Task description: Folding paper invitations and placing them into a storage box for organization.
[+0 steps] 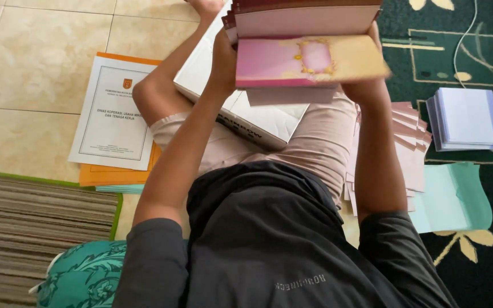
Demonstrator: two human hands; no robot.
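So the person was sitting on the floor with a thick stack of pink and cream paper cards (309,34) held up over the lap, far side of the scene. The left hand (223,54) was clamped on the stack's left edge, fingers wrapped round the far side where I couldn't see them properly. The right hand (369,80) was under the right corner, and honestly I couldn't tell whether its fingers were spread or pinched, since the lowest card, a pink one with a gold ornament (309,60), hid them. That card hung fanned out from the rest, a bit blurred. If I were doing it, I'd keep the left grip firm along the spine side and let cards drop one at a time, because a loose hold would dump the lot. Room was tight: a white cardboard box (246,117) lay across the lap right below, fanned pale pink envelopes (412,142) sat just right of the thigh, a light green sheet (457,194) beside those, and a white paper pile (466,117) farther right on the dark green carpet (486,268). Left, orange folders with a white cover sheet (112,114) lay on the tiles.
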